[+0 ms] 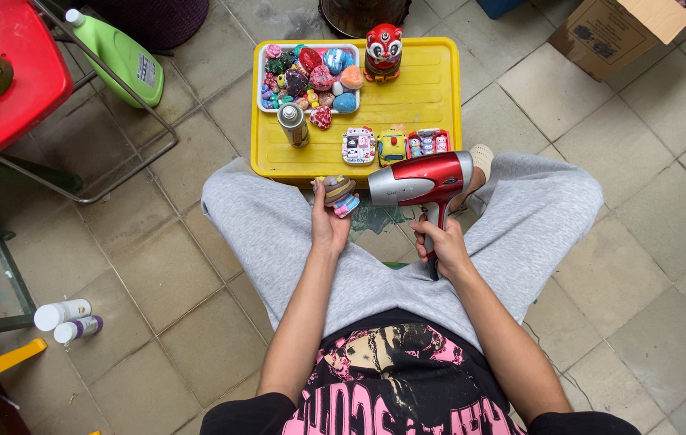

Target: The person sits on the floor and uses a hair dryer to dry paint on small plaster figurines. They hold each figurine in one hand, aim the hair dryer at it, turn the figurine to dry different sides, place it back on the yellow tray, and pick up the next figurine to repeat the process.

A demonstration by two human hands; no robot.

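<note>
My left hand (328,225) holds up a small painted figurine (338,194), brown on top with pink and blue below, above my lap. My right hand (442,246) grips the handle of a red and silver hair dryer (422,181), whose nozzle points left at the figurine from a short distance. I sit cross-legged in grey trousers in front of a low yellow table (415,97).
On the table stand a white tray of several painted figures (309,77), a spray can (292,124), a red cat-like figure (383,51) and three small painted pieces (394,146). A green bottle (121,55), red chair (5,89), two small bottles (65,320) and a cardboard box (625,28) surround me.
</note>
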